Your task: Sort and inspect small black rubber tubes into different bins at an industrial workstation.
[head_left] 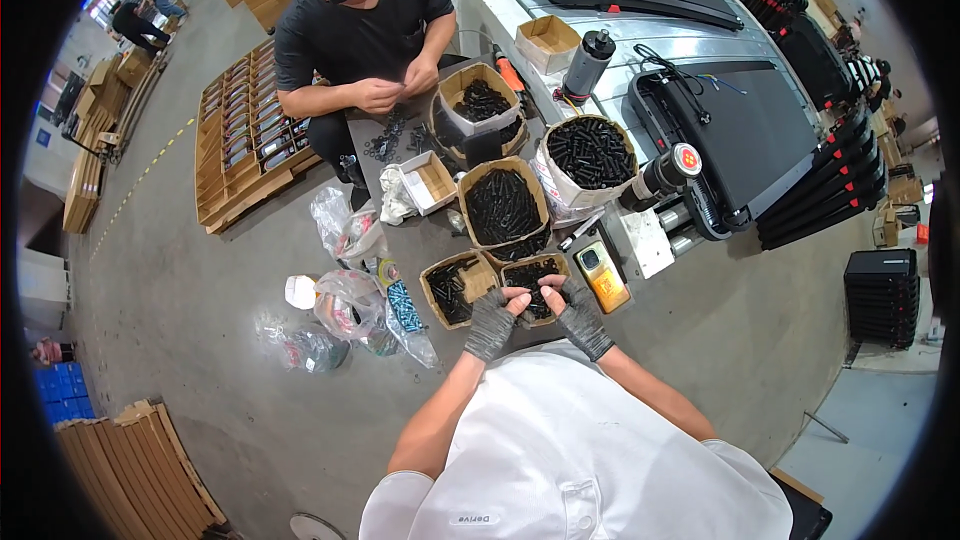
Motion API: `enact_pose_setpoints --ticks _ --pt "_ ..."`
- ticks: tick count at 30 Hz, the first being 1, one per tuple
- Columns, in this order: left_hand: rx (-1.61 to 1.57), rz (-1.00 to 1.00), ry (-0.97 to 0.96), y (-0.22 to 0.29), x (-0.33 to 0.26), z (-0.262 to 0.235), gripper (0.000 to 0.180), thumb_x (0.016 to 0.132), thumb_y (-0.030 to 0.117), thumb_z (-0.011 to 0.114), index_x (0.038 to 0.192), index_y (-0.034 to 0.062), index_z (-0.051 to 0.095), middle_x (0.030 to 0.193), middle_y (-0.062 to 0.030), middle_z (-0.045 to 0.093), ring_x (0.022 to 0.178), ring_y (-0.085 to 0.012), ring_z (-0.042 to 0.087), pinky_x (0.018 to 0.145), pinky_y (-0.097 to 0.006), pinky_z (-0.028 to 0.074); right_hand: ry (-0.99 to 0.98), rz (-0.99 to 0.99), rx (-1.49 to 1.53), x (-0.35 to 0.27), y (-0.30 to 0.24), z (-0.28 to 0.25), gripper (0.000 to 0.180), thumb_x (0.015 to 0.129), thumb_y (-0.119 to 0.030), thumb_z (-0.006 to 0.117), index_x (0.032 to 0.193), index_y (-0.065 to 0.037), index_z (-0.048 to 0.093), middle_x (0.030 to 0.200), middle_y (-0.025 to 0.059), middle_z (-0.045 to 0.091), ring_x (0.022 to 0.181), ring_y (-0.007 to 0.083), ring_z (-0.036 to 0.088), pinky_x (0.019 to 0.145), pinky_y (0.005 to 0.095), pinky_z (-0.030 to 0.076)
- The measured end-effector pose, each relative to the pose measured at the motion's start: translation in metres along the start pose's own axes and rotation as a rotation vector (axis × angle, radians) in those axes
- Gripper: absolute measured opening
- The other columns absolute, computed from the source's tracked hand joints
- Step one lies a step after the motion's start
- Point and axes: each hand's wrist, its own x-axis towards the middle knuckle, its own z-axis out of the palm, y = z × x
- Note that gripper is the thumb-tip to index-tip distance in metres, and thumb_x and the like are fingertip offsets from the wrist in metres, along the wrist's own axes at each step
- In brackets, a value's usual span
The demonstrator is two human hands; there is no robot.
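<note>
While both gloved hands meet over the nearest carton, the scene reads like this:

Left hand [492, 323]: grey glove, fingers curled inward toward the other hand; they look closed on something small and dark, though what it is cannot be made out.

Right hand [578, 315]: grey glove, fingertips bent down and drawn together against the left hand's fingertips; whether they pinch a part cannot be told.

Small box of black parts [528, 276]: just beyond the fingertips of both hands, touching or nearly touching them, open and partly filled.

Second small box [455, 287]: just to the left of the left fingers, also holding black parts, with a cardboard flap lying in it.

Tall carton of black parts [503, 203]: farther out from the fingertips, heaped nearly to its rim.

Round sack of black parts [590, 152]: beyond and to the right of the fingers, full.

Yellow handset [602, 276]: just right of the right fingers, lying flat.

Plastic bags [352, 305]: well to the left of the left fingers, crumpled, some with small parts in them.

Co-worker's hands [392, 90]: far beyond the fingers, across the low table, together over loose black pieces.

Progress, as a judgement: the big containers remain full and the two near boxes only partly filled, so most of the handling seems left to do.
</note>
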Motion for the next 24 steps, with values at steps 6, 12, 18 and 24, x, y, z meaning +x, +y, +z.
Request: enact_pose_setpoints --ticks 6,12,18,24 --pt "0.04 0.049 -0.013 -0.001 0.001 -0.001 0.025 0.087 0.02 0.068 0.102 -0.0001 0.069 0.09 -0.0049 0.068 0.082 -0.0124 0.061 0.074 -0.027 0.049 -0.05 0.004 -0.042 0.002 -0.001 0.0 0.019 0.092 -0.02 0.058 0.1 -0.003 0.059 0.087 0.0071 0.064 0.081 0.014 0.059 0.075 0.0296 0.048" --pt "-0.023 0.011 -0.027 0.0 0.002 0.001 0.028 0.087 0.021 0.068 0.106 -0.0008 0.067 0.094 -0.0059 0.068 0.086 -0.0132 0.061 0.076 -0.027 0.049 -0.04 -0.007 -0.111 0.0 -0.009 0.007 0.019 0.092 -0.019 0.055 0.104 -0.004 0.057 0.087 0.0103 0.064 0.081 0.0179 0.061 0.075 0.0322 0.049" --pt "-0.054 0.087 -0.086 0.019 -0.002 0.005 0.041 0.087 0.023 0.068 0.12 -0.0011 0.06 0.105 -0.0081 0.066 0.097 -0.0142 0.06 0.083 -0.028 0.049 -0.066 -0.175 -0.327 0.003 -0.02 0.002 0.019 0.091 -0.019 0.056 0.103 -0.005 0.061 0.09 0.016 0.065 0.081 0.0309 0.065 0.071 0.0367 0.05" --pt "0.048 -0.012 -0.254 0.02 0.003 -0.007 0.041 0.086 0.02 0.067 0.121 -0.0013 0.059 0.108 -0.0086 0.066 0.099 -0.0149 0.059 0.086 -0.03 0.048 -0.13 -0.156 -0.331 0.007 -0.023 -0.002 0.019 0.091 -0.019 0.056 0.102 -0.004 0.06 0.089 0.0158 0.065 0.082 0.0313 0.064 0.072 0.0376 0.05"
